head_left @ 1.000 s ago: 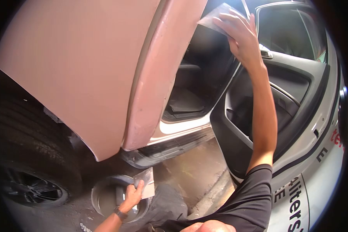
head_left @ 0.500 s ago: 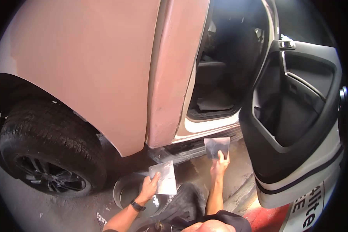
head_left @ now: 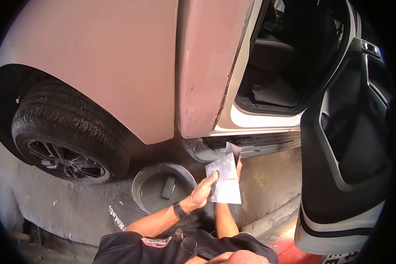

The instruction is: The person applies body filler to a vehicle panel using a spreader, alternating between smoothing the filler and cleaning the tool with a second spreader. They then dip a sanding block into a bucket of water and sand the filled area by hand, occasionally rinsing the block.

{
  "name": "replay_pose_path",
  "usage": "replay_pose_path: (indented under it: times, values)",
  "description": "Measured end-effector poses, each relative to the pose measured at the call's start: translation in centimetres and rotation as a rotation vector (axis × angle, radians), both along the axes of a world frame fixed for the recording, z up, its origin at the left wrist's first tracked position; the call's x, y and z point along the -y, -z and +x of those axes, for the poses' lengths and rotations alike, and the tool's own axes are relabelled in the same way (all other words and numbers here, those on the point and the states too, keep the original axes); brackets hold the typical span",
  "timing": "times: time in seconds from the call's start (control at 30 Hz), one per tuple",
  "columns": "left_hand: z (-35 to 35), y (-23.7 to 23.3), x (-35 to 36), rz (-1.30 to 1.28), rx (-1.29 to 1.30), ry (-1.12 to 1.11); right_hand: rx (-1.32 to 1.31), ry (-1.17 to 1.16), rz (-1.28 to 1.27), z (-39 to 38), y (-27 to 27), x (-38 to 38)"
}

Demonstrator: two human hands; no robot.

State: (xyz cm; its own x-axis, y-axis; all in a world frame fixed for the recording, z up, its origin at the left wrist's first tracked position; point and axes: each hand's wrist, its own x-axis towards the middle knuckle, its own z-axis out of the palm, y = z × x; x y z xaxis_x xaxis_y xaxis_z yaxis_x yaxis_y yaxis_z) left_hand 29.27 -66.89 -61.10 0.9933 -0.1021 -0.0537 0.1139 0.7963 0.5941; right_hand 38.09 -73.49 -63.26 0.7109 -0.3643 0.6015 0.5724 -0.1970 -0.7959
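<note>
My left hand (head_left: 202,191) grips a light grey sheet (head_left: 225,180), its thumb on the face of the sheet. Behind that sheet, my right hand (head_left: 239,168) is mostly hidden; a darker sheet (head_left: 234,150) sticks up beside its visible fingers. The two sheets overlap in view, and whether they touch is unclear. Below and left of them stands a round bucket (head_left: 137,187) of cloudy water with a dark rectangular block (head_left: 168,188) in it. Pinkish body panels (head_left: 119,66) of a vehicle rise above.
A black tyre (head_left: 70,119) with a dark wheel is at the left. The side step (head_left: 268,145) runs under the open doorway. An open door (head_left: 347,176) fills the right side. Something red (head_left: 290,247) lies at the bottom right.
My left hand and its sheet have moved right, and the right hand's sheet now sits partly behind it. The view has shifted, showing more of the bucket and the block inside.
</note>
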Motion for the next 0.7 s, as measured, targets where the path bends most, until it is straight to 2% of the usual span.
replay_pose_path:
  times: [0.07,0.1,0.13,0.17,0.23,0.27,0.3,0.33,0.4,0.43,0.47,0.5,0.57,0.67,0.7]
  values:
    - [-1.6,-1.7,-0.8,0.102,-0.062,0.124,-0.076,0.131,0.020,1.6,0.1,1.8]
    - [-2.1,-2.1,-1.7,0.149,-0.092,0.188,-0.235,0.092,0.170,1.7,-1.4,2.7]
    - [-2.3,-1.4,-3.0,0.021,-0.061,0.275,-0.388,0.062,0.329,1.7,-2.9,3.5]
    - [-3.1,-4.7,-4.3,-0.160,0.021,0.367,-0.300,0.092,0.182,2.6,-2.0,5.3]
    - [-3.6,-4.2,-5.8,0.074,0.059,0.200,-0.352,-0.210,0.585,2.9,-2.0,8.2]
    - [-3.4,-2.9,-6.5,0.205,-0.028,0.065,-0.354,-0.292,0.611,2.7,-1.9,9.6]
    - [-2.8,-2.3,-6.8,0.073,0.011,-0.040,-0.357,-0.375,0.637,2.2,-1.7,10.5]
    - [-2.8,-4.1,-7.3,0.141,-0.094,-0.125,-0.346,-0.478,0.695,0.8,-3.9,9.9]
    - [-1.6,-1.7,-7.4,0.385,-0.165,-0.383,-0.272,-0.605,0.510,-0.9,-5.6,9.3]
    - [-1.5,-2.2,-6.3,0.208,-0.209,-0.492,-0.248,-0.662,0.414,-2.0,-6.3,9.1]
    - [-1.3,-2.7,-5.2,0.035,-0.237,-0.609,-0.172,-0.667,0.097,-3.5,-7.6,8.4]
    - [-1.3,-3.4,-5.4,0.285,-0.076,-0.598,-0.098,-0.670,-0.220,-4.9,-9.0,7.4]
    - [-1.4,-4.5,-5.0,0.432,-0.150,-0.661,0.126,-0.730,-0.681,-5.5,-11.5,5.1]
    - [-1.2,-4.2,-6.8,0.310,-0.088,-0.601,0.012,-0.621,-1.091,-4.0,-9.6,6.9]
    - [-1.2,-4.4,-7.2,0.195,0.010,-0.571,0.013,-0.579,-1.177,-3.8,-9.5,7.5]
